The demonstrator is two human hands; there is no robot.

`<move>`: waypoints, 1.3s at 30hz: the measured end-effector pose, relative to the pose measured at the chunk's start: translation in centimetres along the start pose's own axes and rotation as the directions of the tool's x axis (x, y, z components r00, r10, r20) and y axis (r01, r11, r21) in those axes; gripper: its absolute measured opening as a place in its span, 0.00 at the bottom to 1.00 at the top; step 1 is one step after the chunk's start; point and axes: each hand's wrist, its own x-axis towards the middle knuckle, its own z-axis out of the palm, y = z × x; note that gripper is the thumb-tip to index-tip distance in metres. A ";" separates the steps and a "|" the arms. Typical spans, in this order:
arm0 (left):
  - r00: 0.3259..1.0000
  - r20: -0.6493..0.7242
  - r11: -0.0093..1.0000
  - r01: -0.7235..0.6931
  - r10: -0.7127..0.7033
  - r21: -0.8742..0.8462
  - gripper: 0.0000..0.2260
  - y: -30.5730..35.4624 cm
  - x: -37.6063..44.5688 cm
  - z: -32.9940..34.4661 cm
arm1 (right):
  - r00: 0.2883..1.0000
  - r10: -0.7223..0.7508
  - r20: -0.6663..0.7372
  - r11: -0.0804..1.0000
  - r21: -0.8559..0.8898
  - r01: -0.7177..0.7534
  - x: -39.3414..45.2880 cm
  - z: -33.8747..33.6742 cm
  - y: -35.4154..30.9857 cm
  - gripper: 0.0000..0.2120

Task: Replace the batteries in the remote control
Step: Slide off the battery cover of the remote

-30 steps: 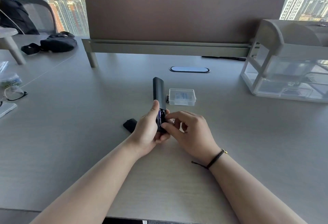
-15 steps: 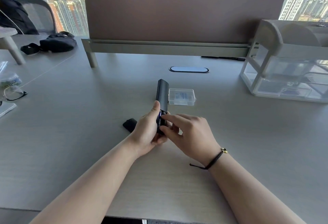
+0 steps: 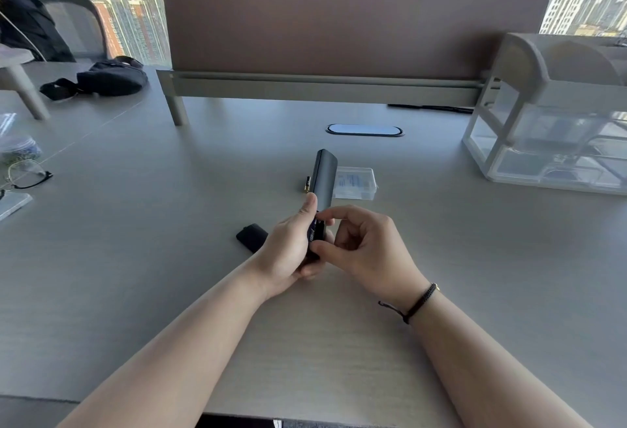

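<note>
Gripping remote control [image 3: 324, 179] low in left hand [image 3: 288, 251], top protruding

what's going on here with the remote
A person is swapping the batteries in a dark remote. The left hand holds it above the desk, open battery bay facing up, while the right hand works a battery in the bay. The battery cover lies beside the left hand, and a loose battery and a clear case lie behind.
</note>
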 end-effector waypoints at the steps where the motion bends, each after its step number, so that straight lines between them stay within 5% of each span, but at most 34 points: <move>1: 1.000 -0.004 1.000 0.001 -0.001 0.000 0.25 0.0 0.0 0.0 | 1.000 0.010 0.006 1.000 0.010 -0.010 0.0 -0.1 -0.1 0.13; 9: 1.000 0.011 0.998 -0.015 0.014 0.069 0.25 0.3 -0.5 0.5 | 0.999 0.044 0.010 0.996 0.074 -0.045 -0.1 -0.3 -0.4 0.08; 16: 0.979 0.143 0.956 -0.177 0.146 0.233 0.28 0.3 -1.0 1.1 | 0.997 0.075 0.015 0.980 0.183 -0.076 0.1 -0.6 -0.5 0.04; 26: 0.998 -0.007 0.996 -0.056 0.057 0.073 0.25 0.4 -0.7 0.9 | 0.995 0.095 -0.001 0.944 0.316 -0.090 0.3 -0.7 -0.5 0.09; 35: 0.990 0.056 0.955 -0.140 0.130 0.262 0.31 0.2 -0.8 1.0 | 0.980 0.199 0.022 0.867 0.462 -0.186 0.5 -0.9 -0.8 0.05; 39: 0.990 -0.015 0.977 -0.133 0.138 0.164 0.26 -0.1 -0.6 0.9 | 0.947 0.320 -0.032 0.801 0.542 -0.253 1.0 -1.3 -0.5 0.09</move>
